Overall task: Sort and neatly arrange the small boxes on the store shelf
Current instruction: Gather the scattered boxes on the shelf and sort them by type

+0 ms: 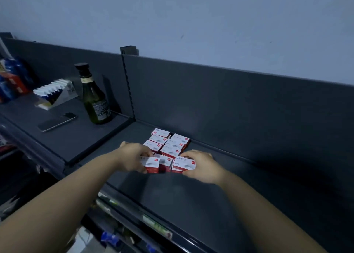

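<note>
On the dark grey shelf (191, 195), close to its back panel, the small boxes (168, 143) lie in a tight red-and-white cluster. At the near left the left hand (132, 157) grips the near-left box (152, 163), fingers curled over it. At the near right the right hand (203, 166) clasps the 24/6 box (183, 163). Far left, a green bottle (95, 103) stands by a flat phone (57, 121).

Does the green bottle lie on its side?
No, the bottle stands upright on the shelf, left of the boxes.
</note>
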`<state>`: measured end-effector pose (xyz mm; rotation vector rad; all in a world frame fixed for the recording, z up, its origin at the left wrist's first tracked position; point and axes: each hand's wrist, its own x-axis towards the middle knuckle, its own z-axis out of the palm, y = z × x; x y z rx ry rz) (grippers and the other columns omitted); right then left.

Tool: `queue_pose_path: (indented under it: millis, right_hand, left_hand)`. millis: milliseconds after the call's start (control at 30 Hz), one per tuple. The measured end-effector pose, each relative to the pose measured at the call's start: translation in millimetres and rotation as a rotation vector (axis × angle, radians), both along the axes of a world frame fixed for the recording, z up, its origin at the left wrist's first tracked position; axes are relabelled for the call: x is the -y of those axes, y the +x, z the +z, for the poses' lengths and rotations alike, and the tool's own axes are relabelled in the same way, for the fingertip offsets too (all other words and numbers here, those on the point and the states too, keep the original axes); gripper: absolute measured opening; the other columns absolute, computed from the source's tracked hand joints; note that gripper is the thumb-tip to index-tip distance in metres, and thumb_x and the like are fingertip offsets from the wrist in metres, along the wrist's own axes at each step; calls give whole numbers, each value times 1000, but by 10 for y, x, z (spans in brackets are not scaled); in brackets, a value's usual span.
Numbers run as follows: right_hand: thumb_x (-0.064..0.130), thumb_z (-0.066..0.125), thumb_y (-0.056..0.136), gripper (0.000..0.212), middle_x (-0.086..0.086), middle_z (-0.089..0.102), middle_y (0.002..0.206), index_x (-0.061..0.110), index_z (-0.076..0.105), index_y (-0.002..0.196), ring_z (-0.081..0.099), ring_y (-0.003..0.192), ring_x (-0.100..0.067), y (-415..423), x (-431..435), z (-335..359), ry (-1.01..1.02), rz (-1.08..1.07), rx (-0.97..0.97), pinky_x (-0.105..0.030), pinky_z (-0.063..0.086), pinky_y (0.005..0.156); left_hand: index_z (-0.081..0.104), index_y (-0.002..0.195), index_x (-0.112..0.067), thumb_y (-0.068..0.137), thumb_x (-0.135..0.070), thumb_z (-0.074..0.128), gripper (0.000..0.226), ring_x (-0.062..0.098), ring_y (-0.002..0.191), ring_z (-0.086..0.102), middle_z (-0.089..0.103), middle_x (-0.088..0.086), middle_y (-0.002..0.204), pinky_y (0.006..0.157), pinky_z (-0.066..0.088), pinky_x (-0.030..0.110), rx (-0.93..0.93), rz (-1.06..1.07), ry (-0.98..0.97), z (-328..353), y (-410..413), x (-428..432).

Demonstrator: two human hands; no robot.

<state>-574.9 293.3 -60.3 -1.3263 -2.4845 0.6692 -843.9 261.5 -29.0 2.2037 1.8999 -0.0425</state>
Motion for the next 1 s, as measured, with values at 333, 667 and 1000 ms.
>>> queue_pose_path:
  millis: [333,667,1000]
  right_hand:
    - [41,75,82,45,24,53,115,34,54,122,39,107,12,-760,216,-253,-58,-161,-101,-23,24,102]
    - [47,62,88,49,8,34,134,36,51,134,24,121,-13,-1036,469,-432,217,-229,139,-29,20,101]
    - [44,55,94,49,15,32,153,39,42,141,24,141,-10,-1110,451,-398,189,-225,233,-39,11,115]
  left_hand:
    - [56,90,-44,66,-43,80,34,-3,91,58,66,-20,94,91,29,30,170,-240,-116,-375,-926,-424]
    - [47,86,-31,70,-63,67,41,8,74,49,54,-13,76,89,34,25,-70,-634,135,-384,-898,-626]
    - [52,128,-39,80,-59,65,54,9,110,38,36,-11,127,96,38,25,77,-667,262,-534,-1060,-591]
